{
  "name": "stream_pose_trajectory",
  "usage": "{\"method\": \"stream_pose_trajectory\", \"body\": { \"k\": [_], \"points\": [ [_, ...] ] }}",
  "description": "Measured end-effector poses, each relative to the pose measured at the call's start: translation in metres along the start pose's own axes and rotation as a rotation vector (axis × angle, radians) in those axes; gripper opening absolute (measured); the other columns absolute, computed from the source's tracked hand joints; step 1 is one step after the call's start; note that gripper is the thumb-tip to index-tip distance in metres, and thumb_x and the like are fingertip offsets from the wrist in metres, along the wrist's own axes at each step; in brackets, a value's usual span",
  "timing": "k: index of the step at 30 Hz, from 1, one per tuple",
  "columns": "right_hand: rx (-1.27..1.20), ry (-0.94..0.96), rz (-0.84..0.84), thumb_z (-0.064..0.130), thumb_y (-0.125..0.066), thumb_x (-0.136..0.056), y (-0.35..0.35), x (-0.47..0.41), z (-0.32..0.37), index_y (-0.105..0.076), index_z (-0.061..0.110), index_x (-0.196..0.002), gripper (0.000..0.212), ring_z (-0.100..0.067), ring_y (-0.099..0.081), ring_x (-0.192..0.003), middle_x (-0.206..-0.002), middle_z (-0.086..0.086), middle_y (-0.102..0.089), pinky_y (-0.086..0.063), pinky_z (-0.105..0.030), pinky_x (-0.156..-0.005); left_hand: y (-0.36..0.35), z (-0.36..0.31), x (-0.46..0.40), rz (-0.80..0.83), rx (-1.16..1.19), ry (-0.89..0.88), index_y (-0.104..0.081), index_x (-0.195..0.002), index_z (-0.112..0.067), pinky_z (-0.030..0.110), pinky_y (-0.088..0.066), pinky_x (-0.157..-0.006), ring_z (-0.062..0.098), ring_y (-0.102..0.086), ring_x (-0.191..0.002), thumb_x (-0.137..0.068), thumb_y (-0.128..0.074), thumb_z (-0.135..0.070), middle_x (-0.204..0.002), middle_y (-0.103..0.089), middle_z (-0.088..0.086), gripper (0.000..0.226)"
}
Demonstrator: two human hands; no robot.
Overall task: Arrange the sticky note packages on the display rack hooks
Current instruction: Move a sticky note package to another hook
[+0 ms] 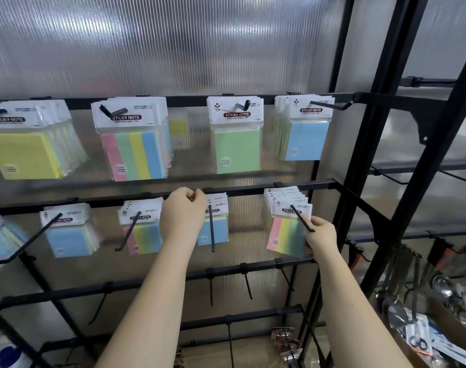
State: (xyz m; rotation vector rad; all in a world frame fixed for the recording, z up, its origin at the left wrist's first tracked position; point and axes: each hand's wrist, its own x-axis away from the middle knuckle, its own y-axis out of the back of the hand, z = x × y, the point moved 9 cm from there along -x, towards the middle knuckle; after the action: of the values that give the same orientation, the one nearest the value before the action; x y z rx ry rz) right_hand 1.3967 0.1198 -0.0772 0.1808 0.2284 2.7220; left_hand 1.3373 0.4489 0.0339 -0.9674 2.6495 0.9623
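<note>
I read this as the middle of the hanging step on the second row of the black metal display rack [319, 185]: my left hand [182, 211] is up at the crossbar, fingers curled and thumb and fingertips pinched together on something small at the top of the blue-fronted stack of clear-wrapped sticky note packages [218, 221], though I cannot make out whether it is a header card or the hook's mount. My right hand [320, 235] is lower and to the right, fingers curled round the right edge of the front pack in the striped pink, yellow, green and blue stack of sticky note packages [287, 229], right beside the upturned tip of the black wire hook [302, 218] they hang on. That pack looks tilted, so my judgement is that the next move calls for sliding it back along the hook until it sits flush with the ones behind, then squaring the blue stack under the left hand. Each package is a clear plastic sleeve with a white header card printed "STICKY NOTE" and a punched hanging hole, pastel pads showing through. The upper row already carries yellow, striped, green and blue packs; the bare hooks [246, 281] on the lower bars suggest more hanging is left.
</note>
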Motion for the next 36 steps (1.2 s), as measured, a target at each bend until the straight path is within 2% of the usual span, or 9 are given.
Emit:
{"method": "stream_pose_trajectory", "body": {
  "k": [3, 5, 9, 13, 16, 23, 27, 31, 36],
  "points": [
    [-0.028, 0.026, 0.028, 0.028, -0.055, -0.094, 0.006, 0.009, 0.002, -0.063, -0.003, -0.086, 0.033, -0.022, -0.04, -0.066, -0.07, -0.01, -0.049, -0.029, -0.028, -0.056, -0.009, 0.018, -0.002, 0.058, -0.04, 0.048, -0.061, -0.078, -0.002, 0.028, -0.032, -0.053, 0.024, -0.047, -0.062, -0.091, -0.048, -0.028, -0.074, -0.063, 0.013, 0.032],
    [0.006, 0.051, 0.006, 0.025, -0.052, -0.095, 0.013, 0.014, 0.003, -0.064, -0.003, -0.087, 0.031, -0.021, -0.038, -0.067, -0.073, -0.01, -0.046, -0.027, -0.028, -0.059, -0.015, 0.03, -0.003, 0.104, -0.075, 0.088, -0.06, -0.076, -0.005, 0.026, -0.031, -0.052, 0.019, -0.043, -0.058, -0.091, -0.049, -0.028, -0.07, -0.058, 0.009, 0.029],
    [0.045, 0.094, -0.09, 0.02, -0.052, -0.09, 0.029, 0.028, 0.011, -0.054, 0.004, -0.07, 0.027, -0.02, -0.029, -0.063, -0.064, -0.006, -0.034, -0.02, -0.031, -0.055, -0.033, 0.046, -0.005, 0.22, -0.123, 0.139, -0.058, -0.073, -0.011, 0.03, -0.038, -0.061, 0.027, -0.05, -0.069, -0.092, -0.048, -0.024, -0.072, -0.057, 0.008, 0.025],
    [0.188, 0.131, -0.171, 0.019, -0.049, -0.089, 0.043, 0.041, 0.025, -0.03, 0.014, -0.059, 0.037, -0.019, -0.022, -0.056, -0.058, -0.002, -0.023, -0.016, -0.032, -0.052, -0.057, 0.055, -0.01, 0.379, -0.165, 0.197, -0.063, -0.105, -0.002, 0.028, -0.037, -0.066, 0.026, -0.051, -0.08, -0.095, -0.044, -0.025, -0.102, -0.063, 0.015, 0.031],
    [0.217, 0.164, -0.216, 0.021, -0.048, -0.088, 0.052, 0.052, 0.034, -0.032, 0.012, -0.061, 0.033, -0.02, -0.023, -0.053, -0.055, -0.003, -0.024, -0.017, -0.03, -0.051, -0.073, 0.061, -0.015, 0.451, -0.15, 0.216, -0.057, -0.118, -0.005, 0.031, -0.043, -0.079, 0.03, -0.056, -0.099, -0.095, -0.043, -0.025, -0.115, -0.061, 0.013, 0.033],
    [0.144, 0.255, -0.292, 0.019, -0.05, -0.085, 0.073, 0.071, 0.069, -0.033, 0.011, -0.06, 0.031, -0.019, -0.022, -0.054, -0.056, -0.003, -0.024, -0.019, -0.031, -0.05, -0.078, 0.071, -0.022, 0.329, 0.009, 0.254, -0.06, -0.109, -0.004, 0.036, -0.05, -0.081, 0.032, -0.061, -0.092, -0.09, -0.054, -0.021, -0.106, -0.065, 0.013, 0.026],
    [0.1, 0.308, -0.302, 0.019, -0.049, -0.086, 0.077, 0.08, 0.082, -0.028, 0.014, -0.058, 0.036, -0.017, -0.018, -0.054, -0.055, -0.001, -0.021, -0.016, -0.031, -0.051, -0.078, 0.08, -0.009, 0.253, 0.102, 0.285, -0.055, -0.108, -0.004, 0.031, -0.043, -0.068, 0.031, -0.06, -0.092, -0.089, -0.058, -0.02, -0.106, -0.063, 0.013, 0.025],
    [0.068, 0.312, -0.318, 0.021, -0.05, -0.086, 0.08, 0.085, 0.088, -0.039, 0.007, -0.064, 0.028, -0.018, -0.021, -0.057, -0.06, -0.006, -0.027, -0.018, -0.031, -0.052, -0.088, 0.081, 0.0, 0.307, 0.205, 0.268, -0.063, -0.105, -0.006, 0.029, -0.041, -0.06, 0.032, -0.062, -0.09, -0.094, -0.053, -0.022, -0.102, -0.067, 0.013, 0.022],
    [0.046, 0.318, -0.293, 0.025, -0.05, -0.089, 0.079, 0.088, 0.089, -0.051, 0.0, -0.069, 0.033, -0.019, -0.028, -0.06, -0.065, -0.009, -0.035, -0.022, -0.031, -0.053, -0.079, 0.078, 0.006, 0.285, 0.216, 0.23, -0.062, -0.099, -0.008, 0.026, -0.036, -0.054, 0.019, -0.055, -0.075, -0.098, -0.044, -0.021, -0.101, -0.066, 0.01, 0.022]
  ]
}}
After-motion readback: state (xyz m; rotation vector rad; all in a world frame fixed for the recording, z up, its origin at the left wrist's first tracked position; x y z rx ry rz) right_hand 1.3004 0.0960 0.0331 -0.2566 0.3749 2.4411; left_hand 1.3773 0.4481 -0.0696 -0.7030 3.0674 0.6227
